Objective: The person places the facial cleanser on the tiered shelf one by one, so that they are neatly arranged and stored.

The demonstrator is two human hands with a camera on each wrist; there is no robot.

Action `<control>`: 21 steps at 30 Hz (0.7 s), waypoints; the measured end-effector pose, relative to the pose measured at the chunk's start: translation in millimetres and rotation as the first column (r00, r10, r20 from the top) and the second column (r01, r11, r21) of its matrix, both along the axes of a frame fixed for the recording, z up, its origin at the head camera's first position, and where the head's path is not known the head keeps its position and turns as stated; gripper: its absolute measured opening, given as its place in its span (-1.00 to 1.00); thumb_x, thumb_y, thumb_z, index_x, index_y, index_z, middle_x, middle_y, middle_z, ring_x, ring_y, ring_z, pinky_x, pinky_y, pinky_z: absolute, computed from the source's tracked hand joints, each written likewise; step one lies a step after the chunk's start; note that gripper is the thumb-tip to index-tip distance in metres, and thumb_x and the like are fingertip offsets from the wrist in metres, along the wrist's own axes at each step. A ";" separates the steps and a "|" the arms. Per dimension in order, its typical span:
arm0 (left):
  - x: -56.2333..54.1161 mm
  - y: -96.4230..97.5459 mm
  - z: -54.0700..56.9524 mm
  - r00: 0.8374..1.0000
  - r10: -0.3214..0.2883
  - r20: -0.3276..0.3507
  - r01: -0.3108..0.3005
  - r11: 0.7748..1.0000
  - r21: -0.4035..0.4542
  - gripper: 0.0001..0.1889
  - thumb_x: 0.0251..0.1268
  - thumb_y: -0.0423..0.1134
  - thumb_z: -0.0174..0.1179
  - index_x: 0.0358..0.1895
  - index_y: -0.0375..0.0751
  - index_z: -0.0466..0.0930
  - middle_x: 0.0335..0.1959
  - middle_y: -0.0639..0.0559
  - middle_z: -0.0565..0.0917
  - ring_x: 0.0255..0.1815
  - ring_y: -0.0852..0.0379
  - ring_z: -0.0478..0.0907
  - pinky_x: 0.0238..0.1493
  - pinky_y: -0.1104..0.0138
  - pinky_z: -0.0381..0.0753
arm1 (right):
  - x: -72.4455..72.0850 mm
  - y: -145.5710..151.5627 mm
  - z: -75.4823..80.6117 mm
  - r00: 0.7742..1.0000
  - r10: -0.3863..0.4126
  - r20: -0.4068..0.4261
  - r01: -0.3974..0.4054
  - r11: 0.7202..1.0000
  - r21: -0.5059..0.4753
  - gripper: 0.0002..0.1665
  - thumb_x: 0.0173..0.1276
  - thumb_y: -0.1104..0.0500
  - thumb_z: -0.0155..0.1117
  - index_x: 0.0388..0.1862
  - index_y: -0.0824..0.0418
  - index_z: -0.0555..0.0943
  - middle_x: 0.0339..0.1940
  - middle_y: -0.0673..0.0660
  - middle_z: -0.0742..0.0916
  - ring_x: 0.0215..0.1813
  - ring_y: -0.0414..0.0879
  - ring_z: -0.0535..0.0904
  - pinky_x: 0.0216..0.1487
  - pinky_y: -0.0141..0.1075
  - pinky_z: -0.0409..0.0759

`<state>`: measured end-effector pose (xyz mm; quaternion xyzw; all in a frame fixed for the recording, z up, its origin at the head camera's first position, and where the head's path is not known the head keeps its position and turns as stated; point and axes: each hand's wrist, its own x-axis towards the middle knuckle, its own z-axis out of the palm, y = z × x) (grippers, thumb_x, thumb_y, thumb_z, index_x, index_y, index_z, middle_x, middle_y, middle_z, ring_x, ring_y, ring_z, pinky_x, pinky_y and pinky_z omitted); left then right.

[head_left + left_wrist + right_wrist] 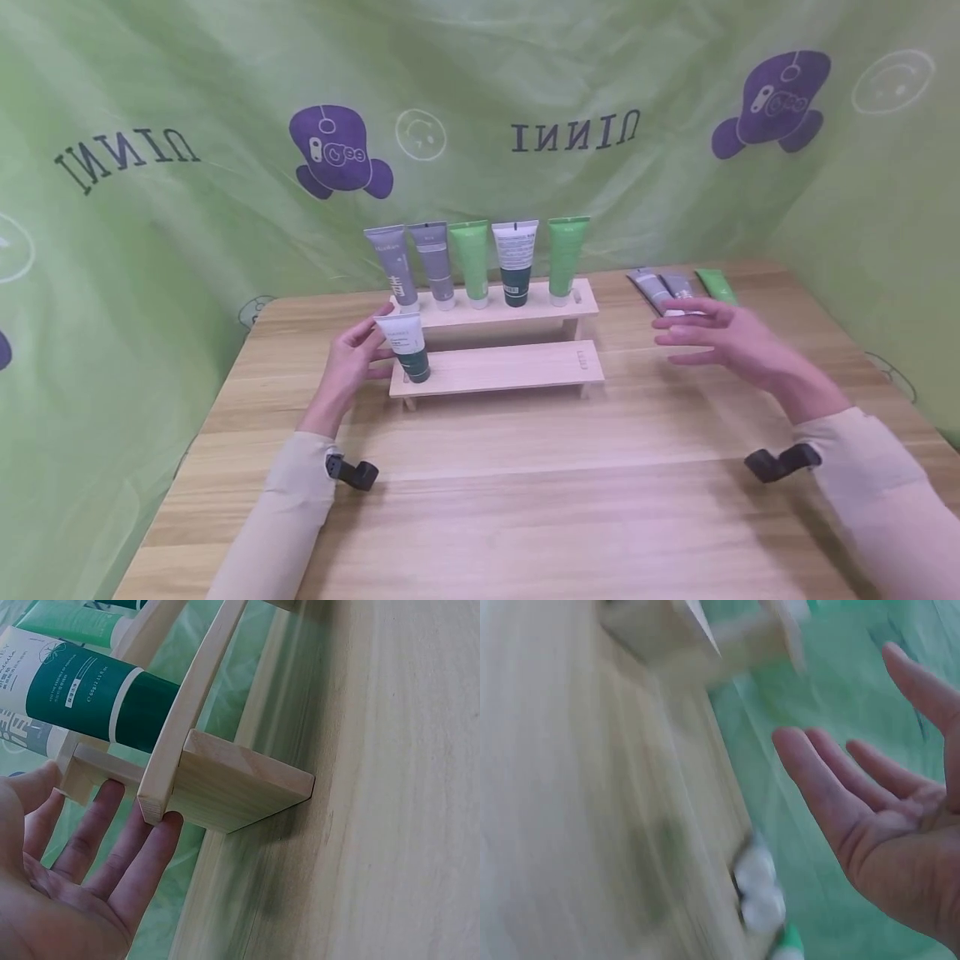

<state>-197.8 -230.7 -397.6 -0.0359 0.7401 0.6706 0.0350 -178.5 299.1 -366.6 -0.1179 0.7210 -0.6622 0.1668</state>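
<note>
Green fabric [465,75] with purple cartoon figures [341,150] hangs behind the light wood-grain desk [525,508]. Near the desk's far edge stands a pale wooden two-step rack [517,367]. Along its upper shelf, from the left end, stand a grey-purple tube [392,260], a second grey-purple tube [435,267], a bright green tube [470,260], a white-and-dark-green tube [516,260] and another bright green tube [567,258]. One more white-and-dark-green tube [406,343] is upright at the lower shelf's left end.

Three tubes lie flat toward the desk's far right corner: two greyish ones [649,287] [678,286] and a green one [716,285].

The left hand [351,360] is spread beside the rack's left end, fingertips seemingly touching the wood, gripping no tube. The right hand [731,342] is wide and holds nothing, near the flat tubes (its wrist view is blurred).

Judging by the count, standing the tubes up looks well along: six done, three left, with the lower shelf mostly bare.
</note>
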 end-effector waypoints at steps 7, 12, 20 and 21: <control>-1.2 -1.4 0.4 1.000 -0.006 0.003 0.006 1.000 0.000 -0.49 0.54 -0.06 0.13 0.49 0.10 0.35 0.44 -0.15 0.42 -0.14 0.09 0.71 -0.01 -0.01 0.74 | -23.8 65.4 -0.7 0.995 -0.059 0.075 0.052 0.995 0.087 -0.52 0.62 0.23 0.05 0.45 0.06 0.32 0.16 0.01 0.73 0.12 0.02 0.69 0.12 -0.17 0.69; -2.8 -1.5 -1.2 1.000 -0.005 0.002 0.005 1.000 0.005 -0.49 0.54 -0.06 0.13 0.49 0.11 0.35 0.44 -0.16 0.42 -0.15 0.11 0.71 -0.04 0.02 0.75 | -43.1 101.8 -4.7 0.990 -0.061 0.125 0.046 0.992 0.119 -0.56 0.64 0.22 -0.01 0.43 0.08 0.25 0.06 -0.11 0.75 0.10 -0.06 0.70 0.14 -0.23 0.68; -3.8 -1.7 -1.9 1.000 -0.004 0.004 0.004 1.000 0.017 -0.47 0.51 -0.05 0.16 0.49 0.09 0.36 0.44 -0.18 0.42 -0.18 0.13 0.72 -0.09 0.07 0.77 | -64.4 132.8 -5.5 0.959 -0.119 0.256 0.079 0.984 0.160 -0.28 0.68 0.01 -0.09 0.65 0.01 -0.10 -0.02 -0.26 0.71 0.07 -0.25 0.67 0.17 -0.31 0.64; -3.8 -1.8 -1.8 1.000 0.000 0.005 0.000 1.000 0.017 -0.47 0.51 -0.05 0.17 0.48 0.09 0.36 0.43 -0.18 0.43 -0.18 0.14 0.72 -0.09 0.06 0.77 | -65.3 134.0 -5.7 0.957 -0.127 0.261 0.092 0.985 0.143 -0.43 0.68 0.06 -0.09 0.57 -0.09 0.11 -0.03 -0.24 0.72 0.06 -0.24 0.67 0.17 -0.30 0.65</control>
